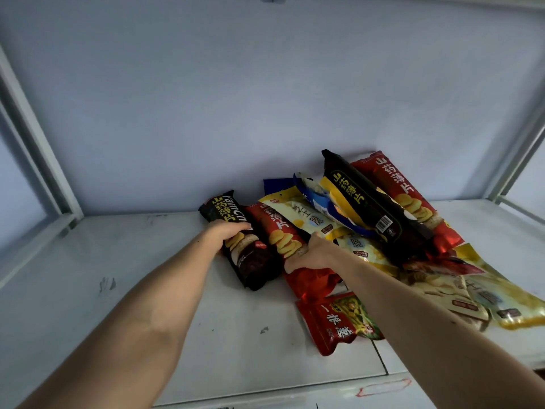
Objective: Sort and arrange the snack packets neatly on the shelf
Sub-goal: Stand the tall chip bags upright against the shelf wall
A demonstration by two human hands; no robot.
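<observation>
**Two packets lined up, the heap still waiting**

The left hand (228,231) curls over a black chip packet (236,240) lying flat on the white shelf (118,290), fingers wrapped across its upper half. Just beside it, touching along its long edge, lies a red chip packet (290,249), and the right hand (309,255) grips that one from its right side, fingers bent around the packet's middle. The two hands are near each other but apart, each holding its own packet, and the pair lies side by side at the same slant, their tops toward the pale back wall (265,98)

That pair looks like the start of a row; by my reading it is the only ordered part so far. To the right the rest remains a loose heap: a second black packet (371,211) lies tilted across the top, a second red packet (413,199) under it against the wall, pale yellow packets (303,216) and a blue-and-white one (318,199) wedged between, overlapping at odd angles. More yellow packets (501,305) sprawl toward the shelf's right front, and a small red-and-green packet (342,320) lies alone near the front, partly under the right forearm

So the sorting seems barely begun: matching kinds are still scattered through the heap, and most of the shelf's left side has no packets on it yet
</observation>
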